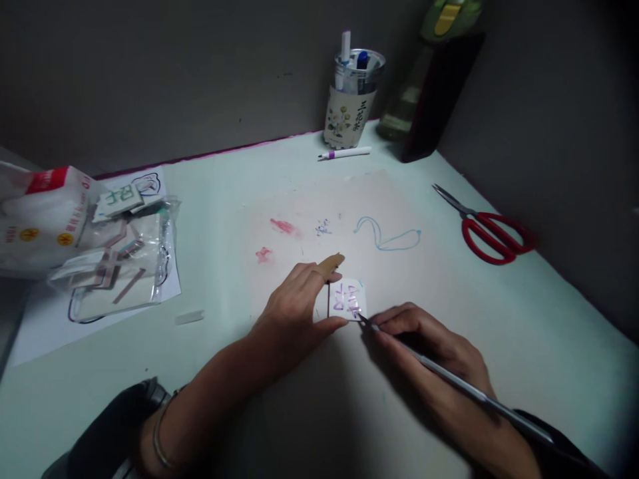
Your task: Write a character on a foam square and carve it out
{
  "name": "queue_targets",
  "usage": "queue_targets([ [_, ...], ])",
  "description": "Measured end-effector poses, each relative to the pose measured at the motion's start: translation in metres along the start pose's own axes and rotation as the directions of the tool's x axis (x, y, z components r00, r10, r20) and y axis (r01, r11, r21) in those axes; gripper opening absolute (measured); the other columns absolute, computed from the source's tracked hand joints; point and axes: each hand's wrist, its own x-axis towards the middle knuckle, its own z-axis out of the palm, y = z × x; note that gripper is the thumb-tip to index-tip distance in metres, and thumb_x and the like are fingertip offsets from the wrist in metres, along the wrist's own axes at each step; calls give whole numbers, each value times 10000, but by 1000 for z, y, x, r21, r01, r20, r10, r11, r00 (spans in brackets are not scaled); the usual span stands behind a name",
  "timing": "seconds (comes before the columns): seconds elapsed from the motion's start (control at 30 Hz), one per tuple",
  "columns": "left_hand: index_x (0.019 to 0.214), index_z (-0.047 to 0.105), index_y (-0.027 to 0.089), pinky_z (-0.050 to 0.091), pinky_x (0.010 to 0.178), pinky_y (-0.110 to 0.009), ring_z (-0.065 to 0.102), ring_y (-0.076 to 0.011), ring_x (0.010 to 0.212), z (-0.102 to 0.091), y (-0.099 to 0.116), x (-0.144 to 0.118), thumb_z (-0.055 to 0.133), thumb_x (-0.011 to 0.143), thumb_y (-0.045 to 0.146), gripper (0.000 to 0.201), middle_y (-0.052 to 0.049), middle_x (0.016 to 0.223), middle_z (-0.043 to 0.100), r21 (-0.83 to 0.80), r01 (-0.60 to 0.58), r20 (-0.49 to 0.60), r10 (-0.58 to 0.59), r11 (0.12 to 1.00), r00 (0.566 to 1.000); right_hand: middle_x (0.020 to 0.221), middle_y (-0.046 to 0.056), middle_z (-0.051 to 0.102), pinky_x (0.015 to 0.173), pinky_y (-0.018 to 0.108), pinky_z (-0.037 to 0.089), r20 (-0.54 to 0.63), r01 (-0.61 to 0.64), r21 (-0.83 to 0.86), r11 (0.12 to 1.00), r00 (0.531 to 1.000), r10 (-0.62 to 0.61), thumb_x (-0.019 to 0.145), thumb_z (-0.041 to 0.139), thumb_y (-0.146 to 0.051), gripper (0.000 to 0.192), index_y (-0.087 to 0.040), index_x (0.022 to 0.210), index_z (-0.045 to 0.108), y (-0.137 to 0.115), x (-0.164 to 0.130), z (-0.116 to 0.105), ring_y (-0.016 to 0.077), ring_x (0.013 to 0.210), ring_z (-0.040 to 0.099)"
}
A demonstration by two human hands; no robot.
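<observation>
My left hand (299, 303) grips a small white square block (353, 299) between the thumb and the fingers, holding it against the table. Purple character-like strokes cover the block's top, with a bluish mark near its upper corner. A tan finger cover sits on one finger of this hand. In my right hand (429, 346), pinched near its tip, is a slim craft knife (449, 378) with a long silver handle. Its dark pointed end meets the lower right part of the block.
Red-handled scissors (492, 233) lie at the right. A marker (345, 154) rests before a cup of pens (349, 113), beside a green bottle (399, 110) and a dark upright slab (439, 100). Plastic bags (44, 213) and paper (44, 326) occupy the left.
</observation>
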Motion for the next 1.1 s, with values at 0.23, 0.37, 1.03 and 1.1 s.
queue_targets([
  [0.23,1468,375,129,536,982,-406,581,-267,1152,0,0,0,864,755,202,868,-103,1216,669,-4,9,4,-9,1000,1000,936,6,719,629,272,475,-30,-153,107,982,987,157,934,642,-384,138,-270,857,648,0,0,1,182,876,650],
  [0.37,1467,377,143,541,981,-417,582,-273,1163,0,1,0,857,761,214,856,-102,1214,673,-2,17,-1,-17,1000,1000,894,7,719,630,268,486,-54,-190,138,972,979,199,920,653,-410,174,-259,833,658,-1,2,2,173,827,644],
  [1.03,1470,359,170,438,1119,-533,610,-288,1165,7,8,-1,876,745,281,898,-96,1190,688,4,-10,3,9,1000,1000,875,12,754,655,281,519,-201,-170,308,936,950,238,845,730,-362,118,-254,818,691,-6,11,10,167,777,671],
  [1.1,1485,335,178,419,1130,-559,607,-298,1184,8,9,-2,872,746,270,918,-96,1191,684,-4,-3,4,3,1000,1000,840,8,750,657,275,524,-260,-160,321,934,933,249,839,735,-344,112,-252,796,689,-6,12,9,161,759,672],
])
